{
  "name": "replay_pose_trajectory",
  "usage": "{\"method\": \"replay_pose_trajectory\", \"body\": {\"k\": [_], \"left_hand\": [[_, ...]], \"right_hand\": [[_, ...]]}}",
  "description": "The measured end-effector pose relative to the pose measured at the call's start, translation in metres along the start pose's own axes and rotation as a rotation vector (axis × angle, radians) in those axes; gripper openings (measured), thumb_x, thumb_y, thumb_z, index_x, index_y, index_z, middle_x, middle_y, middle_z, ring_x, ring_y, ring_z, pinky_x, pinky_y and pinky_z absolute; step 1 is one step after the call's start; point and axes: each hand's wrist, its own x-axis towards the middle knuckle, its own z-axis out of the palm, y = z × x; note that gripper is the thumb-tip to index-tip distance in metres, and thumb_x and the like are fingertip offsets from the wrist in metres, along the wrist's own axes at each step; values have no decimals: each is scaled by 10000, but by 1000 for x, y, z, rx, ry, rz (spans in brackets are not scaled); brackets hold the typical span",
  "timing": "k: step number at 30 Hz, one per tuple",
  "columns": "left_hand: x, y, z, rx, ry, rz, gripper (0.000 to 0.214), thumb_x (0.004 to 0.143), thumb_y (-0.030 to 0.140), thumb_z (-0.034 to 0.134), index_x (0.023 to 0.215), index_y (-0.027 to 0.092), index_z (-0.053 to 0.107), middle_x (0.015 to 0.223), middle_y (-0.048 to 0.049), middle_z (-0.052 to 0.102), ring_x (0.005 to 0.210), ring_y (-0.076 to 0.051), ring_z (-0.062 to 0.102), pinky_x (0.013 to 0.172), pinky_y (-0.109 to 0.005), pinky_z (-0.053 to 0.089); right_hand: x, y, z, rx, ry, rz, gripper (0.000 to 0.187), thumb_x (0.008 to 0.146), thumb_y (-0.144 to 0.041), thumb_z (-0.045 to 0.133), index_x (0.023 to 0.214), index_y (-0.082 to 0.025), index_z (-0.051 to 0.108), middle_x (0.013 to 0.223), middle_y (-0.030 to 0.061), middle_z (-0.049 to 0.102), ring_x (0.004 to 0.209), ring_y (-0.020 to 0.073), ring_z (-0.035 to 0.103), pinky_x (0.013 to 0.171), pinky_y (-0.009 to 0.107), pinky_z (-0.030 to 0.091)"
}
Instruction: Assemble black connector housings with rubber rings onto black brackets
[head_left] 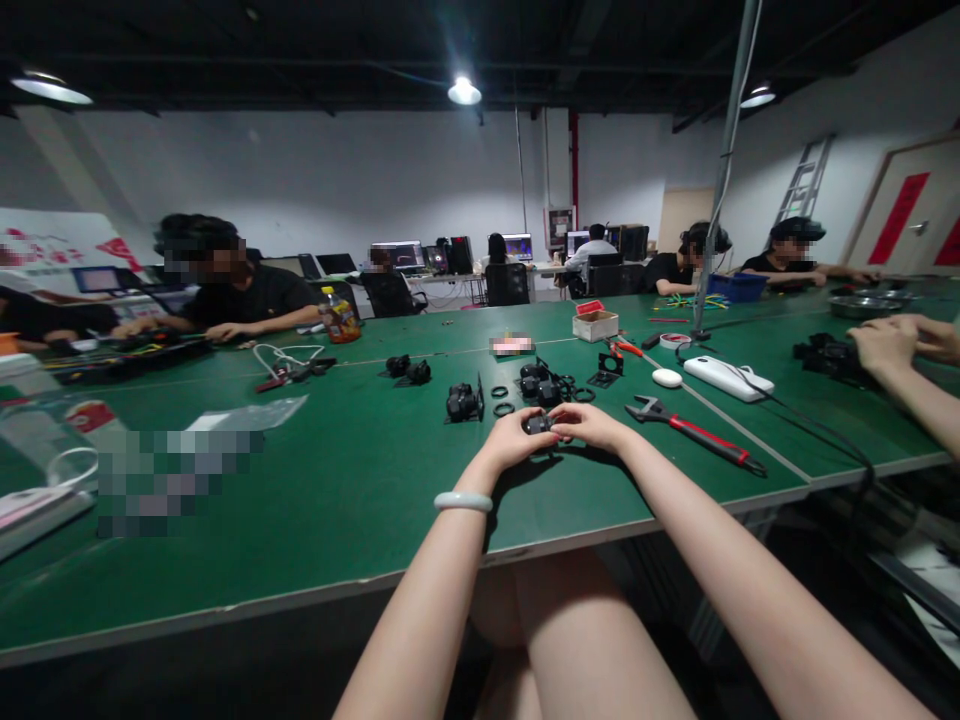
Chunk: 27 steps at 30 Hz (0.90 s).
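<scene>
Between my left hand [511, 438] and my right hand [589, 426] is a small black part [538, 425], gripped from both sides just above the green table [360, 480]. My fingers cover much of it, so its exact kind is unclear. Just beyond lie more black parts [536, 382] of a similar look, with black rings [504, 409] beside them. To their left stands a black housing with a flat plate [463, 402]. A square black bracket with a round hole [607, 368] lies behind my right hand.
An adjustable wrench with a red handle [705, 436] lies right of my right hand. Beyond it are a white power bank [727, 378], a white oval object [667, 378] and a metal pole [721, 190]. A co-worker's hands [892, 350] work at the right; a drink bottle [340, 316] stands far left.
</scene>
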Motion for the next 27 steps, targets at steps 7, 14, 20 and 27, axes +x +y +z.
{"method": "replay_pose_trajectory", "body": {"k": [7,14,20,27], "left_hand": [[0,-4,1,0,-15,16,618,577,506,585,1078,150,527,975,-65,606,846,-227,568,764,-312,437],[1,-5,1,15,-6,24,625,570,501,597,1082,151,525,1039,-80,585,921,-240,542,814,-328,413],[1,-2,0,-13,-14,12,605,562,483,607,1061,149,538,1021,-74,595,901,-241,551,804,-329,418],[0,3,-1,-30,0,-35,639,534,497,618,1060,141,541,1044,-91,585,948,-262,531,833,-340,403]], "right_hand": [[0,1,1,41,-26,17,337,672,-350,569,936,-143,531,790,30,574,659,120,528,621,257,425],[-2,2,-2,85,-16,-21,475,574,-266,667,993,-172,465,825,14,551,684,112,517,623,242,416],[-1,3,-1,63,-13,-55,439,572,-242,668,955,-176,464,823,12,551,676,104,511,616,233,412],[-1,2,-1,60,-22,-36,407,593,-251,645,954,-173,474,825,11,550,695,109,520,613,231,424]]}}
